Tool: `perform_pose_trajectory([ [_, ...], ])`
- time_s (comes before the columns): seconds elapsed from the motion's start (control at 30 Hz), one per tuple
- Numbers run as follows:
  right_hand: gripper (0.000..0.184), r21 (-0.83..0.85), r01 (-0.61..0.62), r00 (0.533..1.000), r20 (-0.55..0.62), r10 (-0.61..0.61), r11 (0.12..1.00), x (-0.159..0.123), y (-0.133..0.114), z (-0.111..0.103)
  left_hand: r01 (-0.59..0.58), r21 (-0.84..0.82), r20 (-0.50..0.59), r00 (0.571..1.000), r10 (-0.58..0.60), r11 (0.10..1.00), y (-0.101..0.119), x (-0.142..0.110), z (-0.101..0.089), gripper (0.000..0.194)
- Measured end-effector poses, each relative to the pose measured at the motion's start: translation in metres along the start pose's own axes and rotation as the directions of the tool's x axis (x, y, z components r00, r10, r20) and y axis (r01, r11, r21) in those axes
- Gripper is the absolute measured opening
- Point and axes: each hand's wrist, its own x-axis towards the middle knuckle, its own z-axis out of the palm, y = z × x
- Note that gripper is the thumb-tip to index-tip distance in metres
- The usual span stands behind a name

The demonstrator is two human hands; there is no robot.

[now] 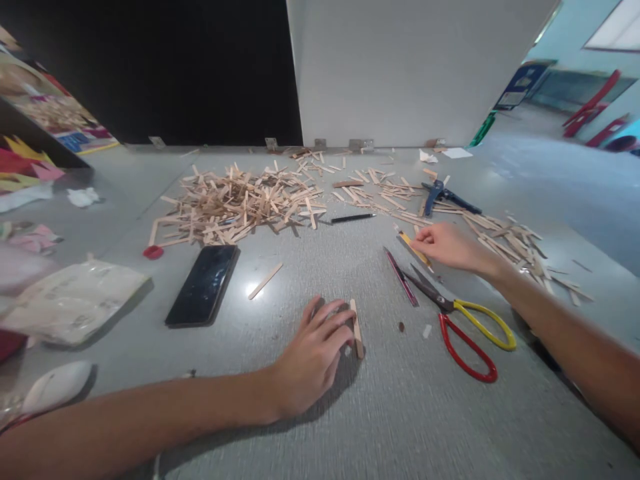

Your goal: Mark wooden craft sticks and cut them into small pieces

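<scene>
My left hand [317,347] rests on the grey table with its fingers curled around a wooden craft stick [357,333], which stands near its thumb and fingertips. Further right, my right hand [443,245] has its fingertips closed on a slim yellow pen-like tool [407,241] that lies on the tabletop; its exact kind is hard to make out. Close to that hand lie a purple pen [401,279] and open-bladed scissors [445,303] with one red and one yellow handle. A single craft stick [266,281] lies left of centre.
A large heap of craft sticks [245,203] spreads across the back, with cut pieces [510,243] at right. Blue-handled cutters [440,195] and a black pen [353,218] lie there. At left are a phone [203,287], a plastic packet [80,300] and a white mouse [57,385].
</scene>
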Motion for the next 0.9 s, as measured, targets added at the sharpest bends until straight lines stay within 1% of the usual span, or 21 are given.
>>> perform_pose_trajectory([
  [0.03, 0.036, 0.154, -0.006, 1.0, 0.027, 0.002, 0.988, -0.001, -0.003, -0.001, -0.006, -0.002, 0.012, 1.0, 0.007, 1.0, 0.001, 0.001, -0.001, 0.038],
  [0.07, 0.035, 0.311, -0.014, 0.998, 0.066, -0.007, 0.95, -0.003, -0.006, -0.002, -0.013, -0.001, 0.027, 1.0, 0.013, 1.0, 0.002, 0.001, -0.002, 0.039],
  [0.13, 0.036, 0.557, -0.035, 0.989, 0.137, -0.05, 0.83, -0.007, -0.012, -0.002, -0.029, -0.005, 0.048, 0.998, 0.029, 1.0, 0.003, 0.002, -0.004, 0.04],
  [0.17, 0.037, 0.639, -0.043, 0.984, 0.161, -0.078, 0.768, -0.01, -0.015, -0.001, -0.032, -0.012, 0.048, 0.998, 0.033, 0.999, 0.002, 0.002, -0.004, 0.04],
  [0.2, 0.039, 0.697, -0.048, 0.979, 0.176, -0.105, 0.715, -0.012, -0.019, 0.0, -0.033, -0.02, 0.035, 0.999, 0.033, 0.999, 0.002, 0.002, -0.004, 0.04],
  [0.27, 0.041, 0.769, -0.053, 0.972, 0.186, -0.144, 0.637, -0.017, -0.026, 0.002, -0.016, -0.03, -0.016, 1.0, 0.015, 0.999, 0.0, 0.002, -0.002, 0.041],
  [0.37, 0.045, 0.821, -0.032, 0.972, 0.158, -0.173, 0.569, -0.024, -0.036, 0.007, 0.008, -0.011, -0.103, 0.995, -0.009, 1.0, -0.001, 0.001, 0.0, 0.04],
  [0.43, 0.045, 0.824, 0.006, 0.974, 0.123, -0.189, 0.567, -0.028, -0.039, 0.01, 0.002, 0.002, -0.121, 0.993, -0.001, 1.0, -0.001, 0.002, -0.001, 0.038],
  [0.5, 0.042, 0.807, 0.041, 0.974, 0.1, -0.205, 0.589, -0.031, -0.041, 0.013, -0.01, -0.003, -0.11, 0.994, 0.01, 1.0, 0.001, 0.003, -0.003, 0.038],
  [0.57, 0.038, 0.786, 0.043, 0.969, 0.117, -0.217, 0.617, -0.033, -0.042, 0.015, -0.024, -0.016, -0.074, 0.997, 0.023, 1.0, 0.002, 0.003, -0.005, 0.042],
  [0.7, 0.038, 0.754, 0.02, 0.954, 0.183, -0.239, 0.656, -0.038, -0.045, 0.016, -0.056, -0.02, 0.008, 0.998, 0.056, 0.998, 0.001, 0.002, -0.005, 0.05],
  [0.8, 0.038, 0.716, 0.065, 0.955, 0.158, -0.251, 0.696, -0.041, -0.048, 0.015, -0.049, 0.001, 0.056, 0.997, 0.049, 0.999, 0.001, 0.002, -0.005, 0.054],
  [0.9, 0.039, 0.681, 0.114, 0.964, 0.101, -0.248, 0.723, -0.043, -0.05, 0.014, -0.056, 0.055, 0.119, 0.992, 0.049, 0.997, 0.003, 0.004, -0.006, 0.051],
])
